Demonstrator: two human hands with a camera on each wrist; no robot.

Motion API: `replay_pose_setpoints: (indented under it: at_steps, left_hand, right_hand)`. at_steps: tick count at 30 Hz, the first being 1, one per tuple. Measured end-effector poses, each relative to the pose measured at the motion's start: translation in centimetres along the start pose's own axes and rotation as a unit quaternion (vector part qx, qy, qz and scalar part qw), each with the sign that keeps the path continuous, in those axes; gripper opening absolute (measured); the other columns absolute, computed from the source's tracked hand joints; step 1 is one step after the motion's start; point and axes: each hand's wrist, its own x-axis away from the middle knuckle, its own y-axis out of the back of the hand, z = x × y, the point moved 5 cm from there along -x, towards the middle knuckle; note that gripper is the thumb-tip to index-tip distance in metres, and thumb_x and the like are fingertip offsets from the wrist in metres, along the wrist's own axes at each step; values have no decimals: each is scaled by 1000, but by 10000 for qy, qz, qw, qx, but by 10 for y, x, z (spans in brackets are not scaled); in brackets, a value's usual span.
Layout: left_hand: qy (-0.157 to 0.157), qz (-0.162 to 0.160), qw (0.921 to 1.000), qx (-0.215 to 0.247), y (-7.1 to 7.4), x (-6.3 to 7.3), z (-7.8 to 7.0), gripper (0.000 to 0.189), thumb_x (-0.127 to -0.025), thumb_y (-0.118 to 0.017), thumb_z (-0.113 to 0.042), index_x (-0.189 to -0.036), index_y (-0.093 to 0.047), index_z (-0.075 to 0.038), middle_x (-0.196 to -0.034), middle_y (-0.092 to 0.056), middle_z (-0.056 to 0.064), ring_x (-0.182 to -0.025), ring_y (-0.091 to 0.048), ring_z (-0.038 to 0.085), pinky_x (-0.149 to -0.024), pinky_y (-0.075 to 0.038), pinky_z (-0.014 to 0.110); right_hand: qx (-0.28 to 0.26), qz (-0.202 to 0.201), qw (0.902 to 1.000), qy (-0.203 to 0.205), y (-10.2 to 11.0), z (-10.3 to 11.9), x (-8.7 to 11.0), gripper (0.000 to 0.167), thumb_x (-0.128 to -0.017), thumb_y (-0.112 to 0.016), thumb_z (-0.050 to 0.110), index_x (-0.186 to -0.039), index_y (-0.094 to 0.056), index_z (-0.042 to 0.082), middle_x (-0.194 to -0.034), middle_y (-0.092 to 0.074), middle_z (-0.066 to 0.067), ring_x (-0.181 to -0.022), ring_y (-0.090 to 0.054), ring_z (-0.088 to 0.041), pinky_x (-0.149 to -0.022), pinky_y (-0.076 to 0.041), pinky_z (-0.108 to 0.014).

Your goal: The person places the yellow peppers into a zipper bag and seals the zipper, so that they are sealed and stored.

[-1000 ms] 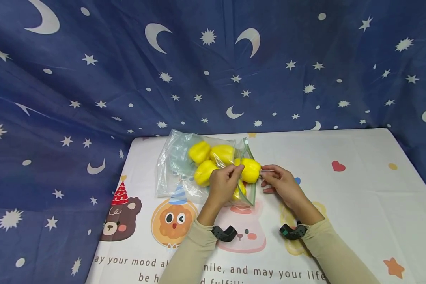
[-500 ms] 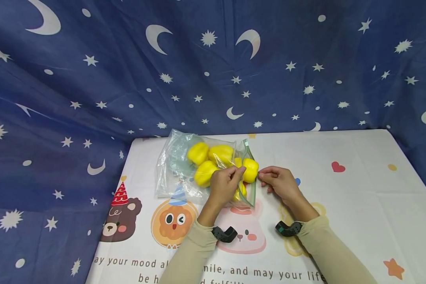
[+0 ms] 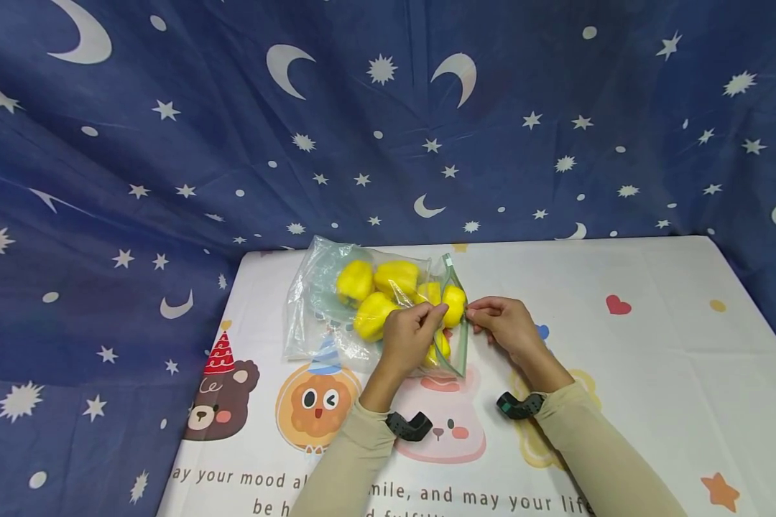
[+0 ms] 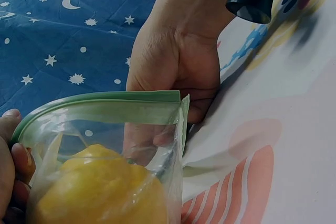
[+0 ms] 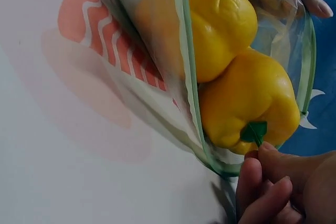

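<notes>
A clear zip bag [image 3: 300, 327] with a green-edged mouth lies on its side, its mouth facing right. Several yellow bell peppers are inside it, among them one pepper [image 3: 354, 282] toward the bag's closed end. My left hand [image 3: 406, 337] grips the upper layer of the bag near the mouth and lifts it. At the mouth sits another yellow bell pepper [image 5: 252, 98], mostly within the green rim [image 5: 190, 72]. My right hand [image 3: 506, 327] pinches its green stem [image 5: 254, 130] between thumb and fingertips, seen in the right wrist view.
The bag rests on a white tablecloth [image 3: 647, 373] printed with cartoon animals and lettering. Behind and to the left hangs a dark blue curtain [image 3: 336, 143] with moons and stars. Each wrist bears a black device, such as the right-hand one [image 3: 520, 406].
My right hand has moved left, and the pepper at the mouth has slid further into the bag. The peppers at the back have shifted slightly left. My left hand keeps its grip.
</notes>
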Motion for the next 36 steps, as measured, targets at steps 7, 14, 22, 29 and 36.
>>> replay_pose_setpoints:
  at_steps: [7, 14, 22, 29, 36]
  left_hand:
    - [72, -15, 9999, 83, 1, 0, 0, 38, -101, -66, -30, -68, -64, -11, -50, -49, -3, -45, -39, 0, -45, -29, 16]
    - [95, 11, 9999, 38, 1, 0, 0, 38, -101, -66, -30, -68, -65, -11, -50, -50, -3, -45, -40, 0, -45, -30, 16]
    - [107, 70, 9999, 33, 0, 0, 0, 37, -101, -66, -30, -69, -65, -11, -49, -50, -3, -45, -40, -1, -44, -31, 17]
    - [152, 112, 9998, -9, -1, 0, 0, 38, -101, -66, -32, -69, -65, -12, -49, -51, -4, -44, -40, -1, -44, -31, 16]
    - [142, 72, 9999, 61, 0, -1, 0, 38, -101, -66, -30, -69, -65, -11, -50, -50, -3, -45, -40, 0, -44, -31, 17]
  right_hand:
    - [19, 164, 9998, -109, 3, -1, -2, 31, -95, -75, 22, -114, -72, -2, -81, -74, -5, -62, -62, -11, -48, -45, -21]
    - [162, -64, 9994, -283, -1, 0, -4, 32, -94, -76, 27, -113, -73, 2, -80, -70, -3, -60, -62, -11, -47, -38, -20]
    - [353, -534, 9973, -362, -6, 4, -9, 35, -88, -82, 31, -112, -78, 5, -84, -74, -1, -55, -63, -12, -47, -41, -20]
    - [556, -641, 9957, -372, -7, 4, -11, 35, -88, -82, 33, -111, -78, 6, -86, -75, -2, -54, -63, -10, -49, -42, -21]
    - [45, -203, 9985, -500, -4, 1, -10, 40, -91, -79, 32, -117, -75, 3, -85, -74, 1, -59, -65, -10, -44, -35, -19]
